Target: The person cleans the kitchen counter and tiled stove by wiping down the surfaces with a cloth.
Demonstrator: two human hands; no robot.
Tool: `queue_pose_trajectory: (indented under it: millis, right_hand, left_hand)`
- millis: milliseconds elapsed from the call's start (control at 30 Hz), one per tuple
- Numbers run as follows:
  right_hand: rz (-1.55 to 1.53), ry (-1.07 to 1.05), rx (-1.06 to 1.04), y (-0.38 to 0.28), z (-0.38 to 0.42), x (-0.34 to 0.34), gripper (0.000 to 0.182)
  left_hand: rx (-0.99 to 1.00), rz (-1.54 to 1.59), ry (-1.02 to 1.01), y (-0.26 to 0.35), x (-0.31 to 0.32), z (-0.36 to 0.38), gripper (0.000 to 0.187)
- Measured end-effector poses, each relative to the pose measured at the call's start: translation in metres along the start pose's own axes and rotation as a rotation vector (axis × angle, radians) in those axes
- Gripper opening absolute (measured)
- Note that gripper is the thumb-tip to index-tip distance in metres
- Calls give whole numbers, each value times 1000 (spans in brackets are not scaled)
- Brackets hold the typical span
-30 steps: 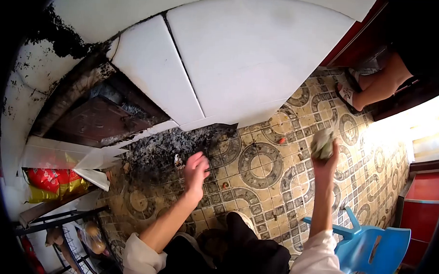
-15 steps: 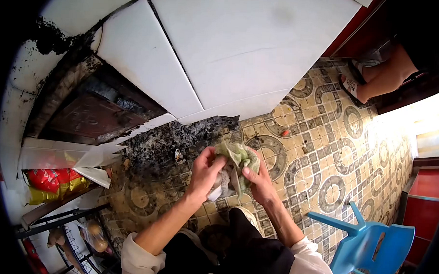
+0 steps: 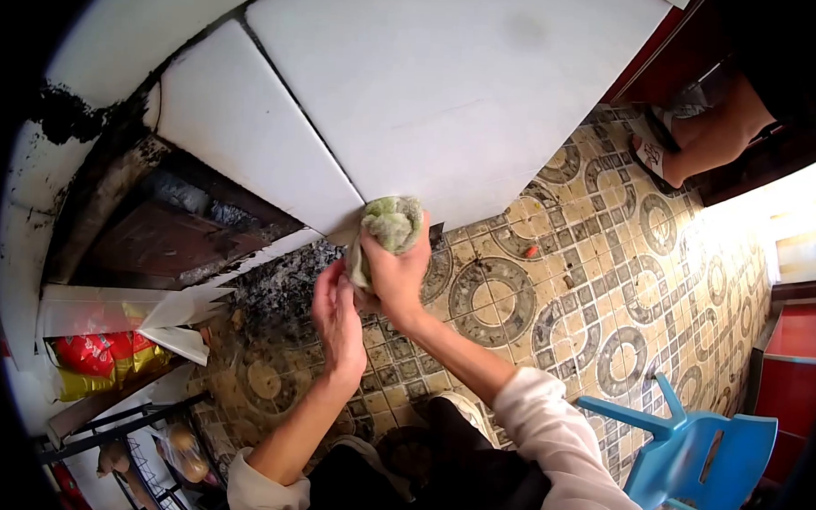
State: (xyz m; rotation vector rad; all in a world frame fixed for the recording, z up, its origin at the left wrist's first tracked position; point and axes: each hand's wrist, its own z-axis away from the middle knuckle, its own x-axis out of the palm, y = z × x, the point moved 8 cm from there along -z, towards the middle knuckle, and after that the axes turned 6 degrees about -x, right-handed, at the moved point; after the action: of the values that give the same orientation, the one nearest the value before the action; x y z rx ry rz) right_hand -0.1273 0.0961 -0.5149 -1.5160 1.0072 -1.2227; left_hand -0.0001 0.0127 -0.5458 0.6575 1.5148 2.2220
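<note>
My right hand (image 3: 403, 277) is closed round a bunched, dirty green-and-white cloth (image 3: 391, 223). The cloth is pressed against the lower edge of the white tiled wall (image 3: 449, 104), close to a dark joint between tiles. Just left of it is my left hand (image 3: 340, 320), its fingers loosely extended beside the hanging lower end of the cloth; whether they touch it is hard to see. Black ash and soot (image 3: 285, 291) lie on the floor below, beside a soot-stained, dark brown panel (image 3: 189, 220) set in the tiles.
A blue plastic chair (image 3: 697, 458) stands at lower right. Another person's leg (image 3: 718, 140) in a sandal is at upper right. Red and gold packets (image 3: 103, 357) sit at left above a black wire rack (image 3: 163, 453). A small red bit (image 3: 531, 251) lies on the patterned floor (image 3: 595, 297).
Both hands held the cloth over the floor before. My right hand has carried it up and left onto the wall edge, and my left hand has loosened from it.
</note>
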Motion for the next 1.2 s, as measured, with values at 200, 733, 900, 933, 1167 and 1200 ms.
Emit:
queue_pose_trajectory:
  millis: [200, 733, 900, 933, 1167, 1200]
  right_hand:
    - [368, 172, -219, 16, -29, -43, 35]
    - [-371, 211, 390, 45, 12, 11, 60]
    - [-224, -492, 476, 72, 20, 17, 39]
    - [-149, -534, 448, 72, 25, 13, 35]
    - [-452, -377, 910, 58, 43, 34, 26]
    - [-452, -362, 961, 59, 44, 43, 27]
  left_hand:
    - [-148, -93, -27, -2, -12, 6, 30]
    - [-157, 66, 172, -43, -20, 8, 18]
    - [-518, 108, 449, -65, -59, 11, 17]
    - [-518, 116, 456, -76, -65, 12, 17]
    - [-629, 235, 406, -104, -43, 20, 21]
    - [-627, 232, 408, -102, -41, 21, 21]
